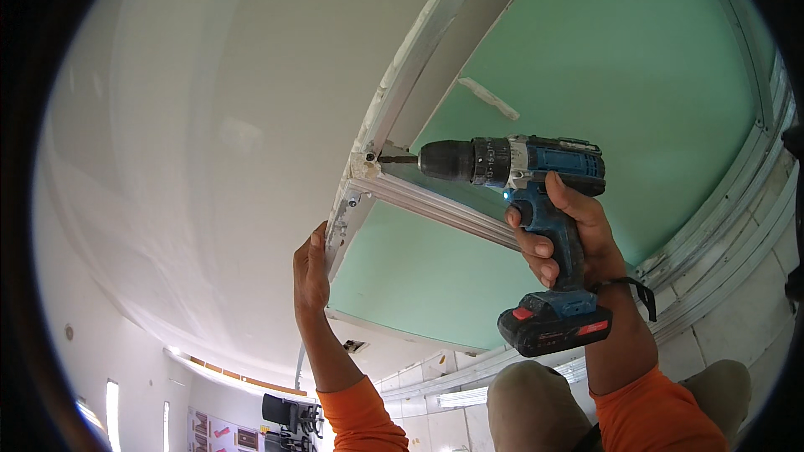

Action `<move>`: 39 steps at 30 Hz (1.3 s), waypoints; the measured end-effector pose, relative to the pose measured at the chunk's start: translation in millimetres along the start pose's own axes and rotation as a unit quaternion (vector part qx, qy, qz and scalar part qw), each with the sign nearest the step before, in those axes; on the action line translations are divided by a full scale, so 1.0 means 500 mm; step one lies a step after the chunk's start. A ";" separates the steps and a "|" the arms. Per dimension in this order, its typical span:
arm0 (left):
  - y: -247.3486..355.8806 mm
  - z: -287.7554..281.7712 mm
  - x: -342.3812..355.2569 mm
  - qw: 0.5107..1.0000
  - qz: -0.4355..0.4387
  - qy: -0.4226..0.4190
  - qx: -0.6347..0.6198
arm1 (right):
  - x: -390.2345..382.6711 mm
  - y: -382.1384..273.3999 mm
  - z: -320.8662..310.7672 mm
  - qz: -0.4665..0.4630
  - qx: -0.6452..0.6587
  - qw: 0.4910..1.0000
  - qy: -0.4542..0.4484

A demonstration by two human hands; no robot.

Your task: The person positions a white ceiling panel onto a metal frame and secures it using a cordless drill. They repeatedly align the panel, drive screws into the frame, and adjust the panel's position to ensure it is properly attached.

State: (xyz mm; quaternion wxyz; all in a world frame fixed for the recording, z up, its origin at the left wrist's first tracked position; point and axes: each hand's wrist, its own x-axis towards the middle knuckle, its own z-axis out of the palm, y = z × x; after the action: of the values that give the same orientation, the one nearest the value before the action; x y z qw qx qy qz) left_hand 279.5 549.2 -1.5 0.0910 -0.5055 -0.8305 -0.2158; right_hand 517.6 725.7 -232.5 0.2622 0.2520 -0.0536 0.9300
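Note:
A blue and black cordless drill [548, 163] lies level in my right hand [582, 230], whose fingers wrap its grip near the trigger. A small light glows below its body. From the chuck, the bit [399, 160] points left, its tip at a rough white corner joint [366, 167] where a metal profile [448, 211] meets the panel edge. A screw head [353, 202] shows just below. My left hand [311, 274] grips the edge of the white panel [226, 142] beneath that joint, its fingers partly hidden.
Green boards [611, 75] stand behind the metal framing. Long metal profiles [720, 243] run along the tiled floor [699, 360] at right. A black chair [289, 412] stands at lower left. My knee [528, 402] shows at the bottom.

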 end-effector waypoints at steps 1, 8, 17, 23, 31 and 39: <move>0.002 0.000 -0.001 1.000 -0.011 0.005 0.012 | -0.001 0.001 0.001 -0.005 0.014 1.000 0.001; 0.007 0.004 -0.003 1.000 0.002 0.016 0.005 | 0.001 -0.009 -0.016 0.024 -0.004 0.999 -0.024; 0.006 0.007 -0.001 1.000 0.007 0.018 -0.001 | 0.000 -0.014 -0.035 0.041 0.013 0.998 -0.049; 0.010 0.007 -0.003 1.000 0.007 0.008 -0.016 | -0.005 -0.016 -0.041 0.049 0.023 0.997 -0.056; 0.012 0.011 0.000 1.000 0.012 0.014 -0.020 | -0.004 -0.020 -0.054 0.053 0.025 0.996 -0.074; 0.008 0.015 0.006 1.000 0.019 0.015 -0.019 | -0.007 -0.019 -0.065 0.046 0.025 0.996 -0.071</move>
State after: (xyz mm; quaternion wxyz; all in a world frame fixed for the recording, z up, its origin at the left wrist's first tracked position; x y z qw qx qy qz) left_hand 282.4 556.5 -6.0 0.0977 -0.5196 -0.8152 -0.2366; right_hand 510.9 739.9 -262.7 0.2081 0.3214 -0.0602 0.9218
